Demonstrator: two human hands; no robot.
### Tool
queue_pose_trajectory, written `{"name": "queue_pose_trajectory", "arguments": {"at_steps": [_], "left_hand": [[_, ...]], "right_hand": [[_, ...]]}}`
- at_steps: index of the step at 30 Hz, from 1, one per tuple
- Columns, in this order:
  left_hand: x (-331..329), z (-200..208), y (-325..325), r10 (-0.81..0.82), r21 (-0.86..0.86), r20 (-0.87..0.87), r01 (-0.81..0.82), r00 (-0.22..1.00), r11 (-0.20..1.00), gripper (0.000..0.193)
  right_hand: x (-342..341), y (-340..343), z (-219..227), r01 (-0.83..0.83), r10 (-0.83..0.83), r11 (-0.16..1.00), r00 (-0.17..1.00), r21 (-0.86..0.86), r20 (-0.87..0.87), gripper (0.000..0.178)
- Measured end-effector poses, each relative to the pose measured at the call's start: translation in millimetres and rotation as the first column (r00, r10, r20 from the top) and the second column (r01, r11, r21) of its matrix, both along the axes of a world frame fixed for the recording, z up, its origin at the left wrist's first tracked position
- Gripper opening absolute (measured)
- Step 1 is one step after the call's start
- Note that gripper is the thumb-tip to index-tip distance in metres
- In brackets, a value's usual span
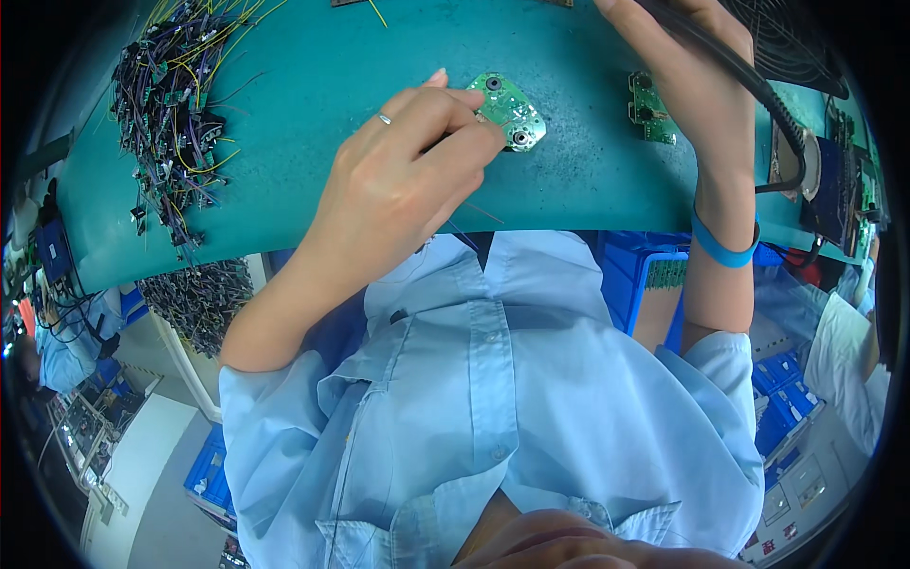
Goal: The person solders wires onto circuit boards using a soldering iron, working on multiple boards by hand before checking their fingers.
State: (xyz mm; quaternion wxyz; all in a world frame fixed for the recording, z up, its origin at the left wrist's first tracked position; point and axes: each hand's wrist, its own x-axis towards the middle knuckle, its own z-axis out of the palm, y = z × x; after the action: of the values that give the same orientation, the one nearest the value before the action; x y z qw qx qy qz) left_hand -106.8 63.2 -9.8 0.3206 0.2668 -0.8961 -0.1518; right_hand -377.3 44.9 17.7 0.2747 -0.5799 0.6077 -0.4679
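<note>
Near the middle of the green mat, my left hand is closed, its fingertips at the left edge of a green circuit board. The board lies flat and has two dark round parts on it. Thin wires stick out below this hand; the part of them between the fingers is hidden. At the upper right my right hand is curled around a black corded tool. Its thick black cord loops down past the wrist. The frame's top edge cuts off the tool's tip and some fingertips.
A heap of wires with small connectors covers the mat's left side. Another green board lies near my right wrist. Below the table edge stands a blue bin with boards. More wires fill a container at lower left. A black grille stands upper right.
</note>
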Motion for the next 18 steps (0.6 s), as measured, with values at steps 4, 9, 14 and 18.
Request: {"name": "queue_pose_trajectory", "arguments": {"at_steps": [4,9,14,18], "left_hand": [[-2,-1,-3,-0.009,-0.019,-0.021,0.009,1.0,1.0,0.02],[2,-3,-2,0.016,-0.01,-0.024,-0.017,1.0,1.0,0.02],[7,-4,-6,-0.001,-0.036,0.043,0.003,0.999,0.999,0.02],[5,2,-7,0.032,-0.04,0.039,-0.03,0.999,0.999,0.021]], "right_hand": [[-7,0,-6,0.005,-0.006,0.998,1.0,-0.057,-0.03,0.03],[1,40,4,-0.018,0.011,0.994,0.998,-0.111,-0.058,0.034],[24,76,15,-0.054,0.042,0.989,0.995,-0.134,-0.088,0.038],[25,120,3,-0.004,0.008,0.995,0.999,-0.1,0.041,0.033]]}}
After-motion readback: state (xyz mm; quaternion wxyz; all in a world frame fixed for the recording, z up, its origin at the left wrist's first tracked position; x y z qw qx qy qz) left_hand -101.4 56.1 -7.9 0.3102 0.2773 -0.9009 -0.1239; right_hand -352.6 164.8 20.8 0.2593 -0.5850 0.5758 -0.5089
